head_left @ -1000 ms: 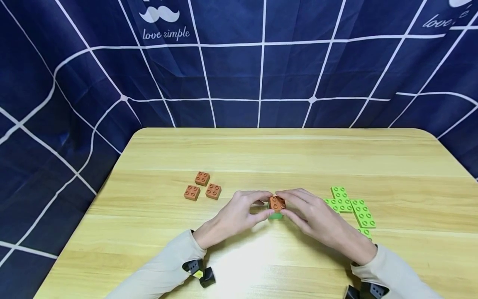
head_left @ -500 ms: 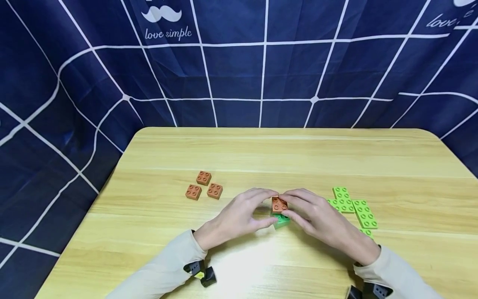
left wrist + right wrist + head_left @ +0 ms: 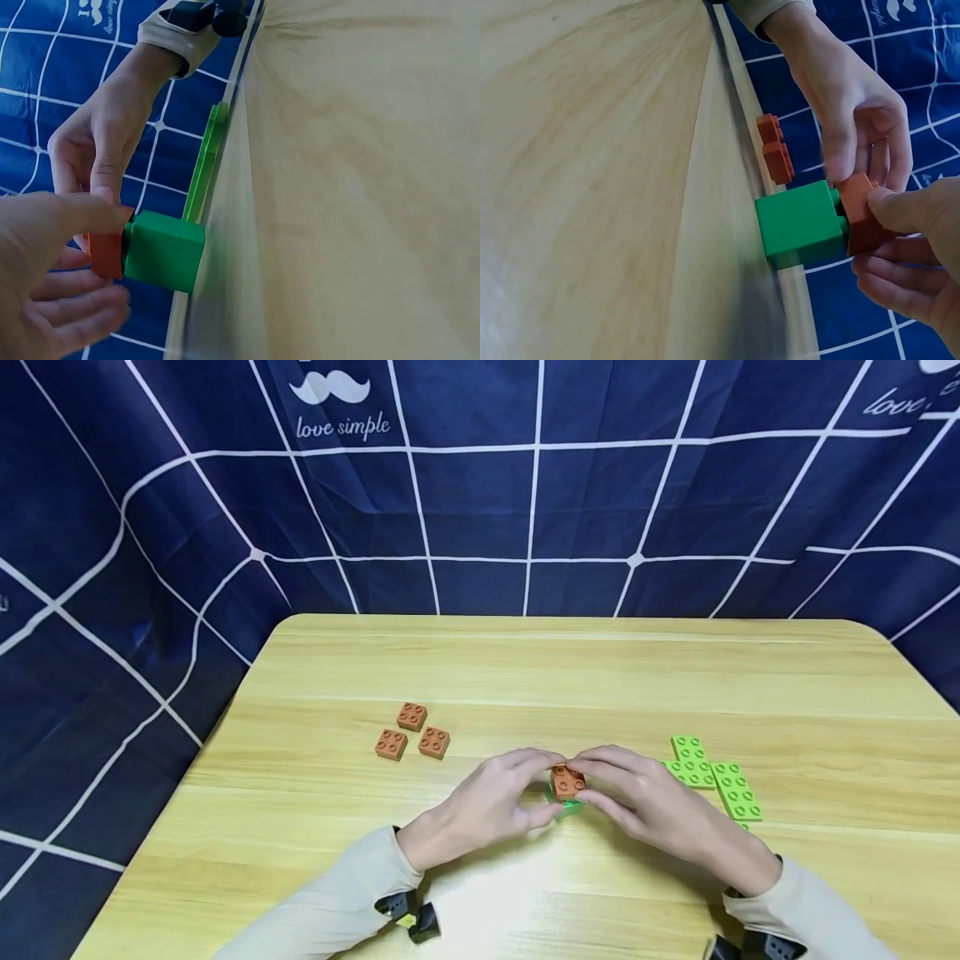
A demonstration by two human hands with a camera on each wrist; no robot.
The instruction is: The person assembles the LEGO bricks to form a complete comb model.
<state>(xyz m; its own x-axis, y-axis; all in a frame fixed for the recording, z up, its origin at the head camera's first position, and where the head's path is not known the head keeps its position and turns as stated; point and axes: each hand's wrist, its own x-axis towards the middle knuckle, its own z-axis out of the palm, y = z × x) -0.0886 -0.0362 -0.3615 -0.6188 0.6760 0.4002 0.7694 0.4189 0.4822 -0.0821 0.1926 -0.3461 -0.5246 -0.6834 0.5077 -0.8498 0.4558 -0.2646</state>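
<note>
A brown-orange building brick [image 3: 567, 783] with studs on top sits between both hands at mid-table. Right under it is a taller green block [image 3: 163, 251]; a narrow strip of its studs shows between the two in the right wrist view, where the brick looks slightly tilted. My right hand [image 3: 648, 797] pinches the brick, thumb on its near side and fingers on the far side. From the other side my left hand [image 3: 483, 806] also pinches it between thumb and forefinger, its other fingers loosely bent.
Three more brown-orange bricks [image 3: 412, 717] lie left of the hands on the wooden table [image 3: 480, 668]. Flat light-green bricks [image 3: 738, 791] lie to the right, partly hidden by the right hand and forearm. A dark blue checked curtain [image 3: 480, 502] hangs behind the table.
Half a second ago the green block stuck out in front of the brown-orange brick; now the brick covers most of it from above. The left thumb has closed in on the brick. The head view shifted slightly.
</note>
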